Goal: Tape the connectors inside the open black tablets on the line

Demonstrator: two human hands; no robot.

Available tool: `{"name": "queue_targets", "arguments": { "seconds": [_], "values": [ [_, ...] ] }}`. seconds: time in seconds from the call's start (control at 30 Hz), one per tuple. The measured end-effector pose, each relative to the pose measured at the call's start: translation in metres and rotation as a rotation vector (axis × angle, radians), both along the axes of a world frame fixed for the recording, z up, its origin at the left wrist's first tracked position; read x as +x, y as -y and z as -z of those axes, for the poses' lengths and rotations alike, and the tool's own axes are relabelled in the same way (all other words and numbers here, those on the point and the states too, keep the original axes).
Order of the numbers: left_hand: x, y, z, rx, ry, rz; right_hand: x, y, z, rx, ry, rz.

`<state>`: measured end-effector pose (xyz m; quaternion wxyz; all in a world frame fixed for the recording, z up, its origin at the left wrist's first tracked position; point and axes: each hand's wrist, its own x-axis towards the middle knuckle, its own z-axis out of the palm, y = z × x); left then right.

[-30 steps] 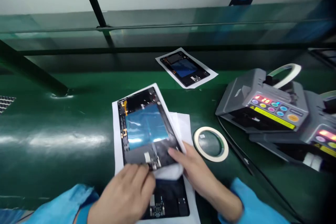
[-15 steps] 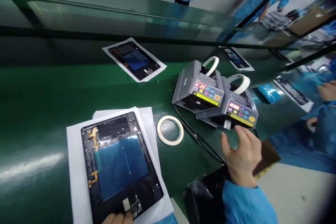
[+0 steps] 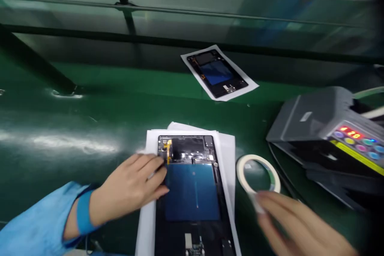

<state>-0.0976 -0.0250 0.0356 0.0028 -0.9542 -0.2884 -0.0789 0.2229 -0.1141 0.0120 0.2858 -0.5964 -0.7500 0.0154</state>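
Rectangular black blue-panelled tablet [image 3: 192,194], edge against our left hand [image 3: 132,184], fingers loose
Our right hand [image 3: 303,220] pinches a white strip [image 3: 258,204]

Green bench [image 3: 60,124], white sheets [image 3: 228,156], tape roll [image 3: 241,172], grey machine [image 3: 312,118]

A blue wristband [image 3: 85,213] sits beyond the blue sleeve [image 3: 39,221] (loose, creased).

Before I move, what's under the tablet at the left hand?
A white sheet shows past the tablet; a lower sheet juts out beyond its far and right edges. Anything else between or beneath them is hidden.
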Motion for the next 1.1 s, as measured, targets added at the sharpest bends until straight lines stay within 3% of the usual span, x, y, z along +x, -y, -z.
{"name": "queue_targets", "arguments": {
  "seconds": [0.03,0.1,0.2,0.3,0.57,0.8,1.1],
  "values": [
    [-0.002,-0.009,0.005,0.017,-0.033,-0.013,-0.025,-0.018,0.001,0.019,0.077,-0.176],
    [-0.004,-0.021,0.018,0.005,-0.062,-0.028,-0.071,-0.058,0.003,0.086,0.12,-0.319],
    [-0.005,-0.026,0.032,-0.051,-0.03,-0.052,-0.117,-0.111,0.013,0.113,0.129,-0.334],
    [-0.007,-0.025,0.039,-0.095,0.019,-0.057,-0.13,-0.134,0.025,0.097,0.121,-0.342],
    [-0.01,-0.023,0.047,-0.117,0.1,-0.052,-0.123,-0.127,0.029,0.049,0.15,-0.415],
    [-0.01,-0.021,0.049,-0.089,0.106,-0.05,-0.126,-0.127,0.032,0.016,0.195,-0.395],
    [-0.009,-0.025,0.048,-0.136,0.167,-0.071,-0.136,-0.126,0.015,-0.043,0.435,-0.434]
  ]
}}
